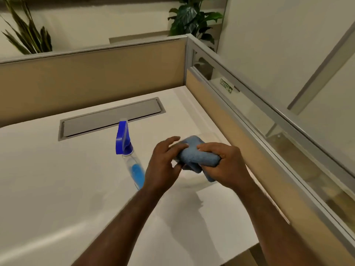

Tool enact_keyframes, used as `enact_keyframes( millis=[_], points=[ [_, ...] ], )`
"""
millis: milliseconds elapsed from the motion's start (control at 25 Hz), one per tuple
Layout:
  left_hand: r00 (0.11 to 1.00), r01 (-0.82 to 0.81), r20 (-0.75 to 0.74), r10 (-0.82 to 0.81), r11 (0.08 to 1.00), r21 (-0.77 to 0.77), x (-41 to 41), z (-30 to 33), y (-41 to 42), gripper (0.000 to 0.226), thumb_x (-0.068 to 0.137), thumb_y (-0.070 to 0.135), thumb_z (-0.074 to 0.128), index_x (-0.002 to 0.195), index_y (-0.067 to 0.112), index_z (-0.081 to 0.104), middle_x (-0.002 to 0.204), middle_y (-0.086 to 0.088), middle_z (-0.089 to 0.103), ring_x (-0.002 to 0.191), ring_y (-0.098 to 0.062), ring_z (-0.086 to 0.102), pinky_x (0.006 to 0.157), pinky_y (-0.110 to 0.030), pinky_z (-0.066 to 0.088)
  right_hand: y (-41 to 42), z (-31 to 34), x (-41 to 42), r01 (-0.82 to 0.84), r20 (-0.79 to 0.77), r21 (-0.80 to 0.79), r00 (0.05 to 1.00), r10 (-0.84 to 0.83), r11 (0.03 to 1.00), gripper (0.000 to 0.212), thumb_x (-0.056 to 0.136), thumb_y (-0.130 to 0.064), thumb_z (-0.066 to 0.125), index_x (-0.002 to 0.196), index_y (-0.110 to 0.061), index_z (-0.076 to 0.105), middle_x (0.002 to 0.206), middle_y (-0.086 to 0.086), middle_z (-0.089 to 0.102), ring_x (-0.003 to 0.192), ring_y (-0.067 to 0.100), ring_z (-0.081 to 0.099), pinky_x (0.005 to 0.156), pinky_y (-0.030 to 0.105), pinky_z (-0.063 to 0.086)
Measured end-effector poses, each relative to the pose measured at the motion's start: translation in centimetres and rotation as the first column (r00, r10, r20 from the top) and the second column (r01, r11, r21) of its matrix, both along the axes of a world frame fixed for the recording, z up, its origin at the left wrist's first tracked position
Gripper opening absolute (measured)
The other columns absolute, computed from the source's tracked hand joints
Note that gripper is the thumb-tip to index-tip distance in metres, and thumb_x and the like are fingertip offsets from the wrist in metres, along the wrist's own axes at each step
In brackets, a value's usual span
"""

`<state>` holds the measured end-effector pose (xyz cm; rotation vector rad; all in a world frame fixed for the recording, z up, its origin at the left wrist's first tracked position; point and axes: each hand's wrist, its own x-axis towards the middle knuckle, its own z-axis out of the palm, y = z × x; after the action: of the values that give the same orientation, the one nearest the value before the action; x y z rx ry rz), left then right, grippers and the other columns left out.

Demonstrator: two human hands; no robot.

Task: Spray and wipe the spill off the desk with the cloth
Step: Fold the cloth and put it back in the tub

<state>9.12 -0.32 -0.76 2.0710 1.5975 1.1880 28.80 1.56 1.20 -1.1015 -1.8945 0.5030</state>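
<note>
A folded blue cloth (196,155) is held above the white desk (57,179), near its right side. My right hand (224,164) grips the cloth's right end from above. My left hand (163,166) pinches the cloth's left edge, its upper fingers spread. A clear spray bottle (132,162) with a blue trigger head and blue liquid stands on the desk just left of my left hand, its lower part hidden behind that hand. No spill is plainly visible on the desk; part of its surface under my hands is hidden.
A grey cable-tray lid (111,117) is set into the desk at the back. Beige partition panels (92,77) wall the desk at the back and right, the right one topped with glass. Plants (192,18) stand beyond the partitions.
</note>
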Motion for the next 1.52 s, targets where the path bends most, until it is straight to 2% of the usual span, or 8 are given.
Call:
enact_keyframes(
  millis=[160,240,360,480,720,840,1200,1520],
  points=[
    [0.948,-0.279,0.099,0.301,0.941,-0.191,2.9,0.9,2.6,0.06,0.082,0.011,0.073,0.135,0.03,0.053,0.114,0.001,0.049,0.092,-0.009,0.053,0.082,-0.017,0.047,0.6,-3.8,-1.2,0.158,0.081,0.515,0.97,-0.231,0.843,0.022,0.079,-0.01,0.073,0.1,-0.004,0.075,0.104,0.008,0.075,0.102,0.024,0.07,0.093,0.04,0.054],
    [0.919,-0.122,0.316,0.234,0.934,-0.337,3.6,0.7,3.6,0.056,0.09,0.004,0.06,0.137,0.032,0.049,0.12,0.007,0.058,0.102,-0.008,0.057,0.086,-0.023,0.053,1.4,-5.5,-1.3,0.153,0.097,0.573,0.963,-0.252,0.805,0.021,0.087,-0.018,0.067,0.1,-0.004,0.076,0.104,0.009,0.075,0.101,0.025,0.071,0.089,0.04,0.056],
    [0.558,0.143,0.773,0.304,0.882,-0.45,4.1,0.3,4.5,0.033,0.101,0.016,0.043,0.123,0.034,0.059,0.117,0.01,0.068,0.1,-0.014,0.069,0.073,-0.024,0.057,2.6,-7.2,-0.9,0.097,0.136,0.573,0.968,-0.211,0.814,0.024,0.086,-0.02,0.069,0.104,-0.005,0.074,0.106,0.009,0.075,0.102,0.027,0.07,0.09,0.04,0.056],
    [0.591,0.047,0.725,0.354,0.882,-0.469,4.5,-0.5,5.5,0.025,0.093,0.024,0.061,0.118,0.025,0.06,0.118,0.001,0.066,0.109,-0.025,0.065,0.078,-0.035,0.058,3.0,-7.8,-0.7,-0.034,0.247,0.536,0.962,-0.118,0.843,0.03,0.085,-0.027,0.07,0.108,-0.007,0.073,0.111,0.009,0.074,0.108,0.026,0.068,0.096,0.04,0.052],
    [0.531,0.124,0.807,0.258,0.919,-0.375,3.2,-1.5,6.2,0.029,0.087,0.009,0.069,0.11,0.022,0.058,0.121,-0.006,0.061,0.109,-0.023,0.063,0.081,-0.033,0.057,6.0,-5.7,1.0,-0.062,-0.066,-0.126,0.996,0.054,0.99,0.082,0.074,-0.064,0.066,0.144,-0.041,0.031,0.154,-0.007,0.03,0.14,0.014,0.033,0.111,0.035,0.033],
    [0.522,0.168,0.824,0.22,0.921,-0.352,3.3,-1.6,6.4,0.029,0.089,0.009,0.066,0.113,0.023,0.056,0.122,-0.004,0.06,0.108,-0.02,0.063,0.083,-0.033,0.056,8.7,-4.9,1.3,-0.301,-0.309,-0.546,0.94,0.146,0.782,0.088,0.077,-0.047,0.074,0.145,-0.051,0.019,0.153,-0.01,0.03,0.137,0.014,0.038,0.111,0.041,0.039],
    [0.984,-0.022,0.155,0.084,0.931,-0.364,2.4,-2.6,4.8,0.069,0.084,0.036,0.072,0.143,0.043,0.037,0.161,0.004,0.013,0.137,0.008,0.018,0.102,-0.001,0.025,8.3,-6.7,-0.4,-0.36,-0.492,-0.609,0.87,0.019,0.707,0.066,0.095,-0.022,0.058,0.148,-0.04,0.022,0.146,-0.005,0.044,0.126,0.01,0.051,0.097,0.029,0.052],
    [0.938,-0.119,-0.343,-0.048,0.887,-0.447,1.3,-3.8,3.6,0.091,0.083,0.061,0.059,0.151,0.04,0.004,0.164,0.011,-0.002,0.15,-0.02,0.007,0.119,-0.051,0.014,9.2,-7.2,-0.4,-0.394,-0.464,-0.761,0.886,-0.007,0.515,0.036,0.097,-0.014,0.055,0.131,-0.022,0.045,0.127,0.005,0.06,0.114,0.021,0.061,0.094,0.043,0.054]
  ],
)
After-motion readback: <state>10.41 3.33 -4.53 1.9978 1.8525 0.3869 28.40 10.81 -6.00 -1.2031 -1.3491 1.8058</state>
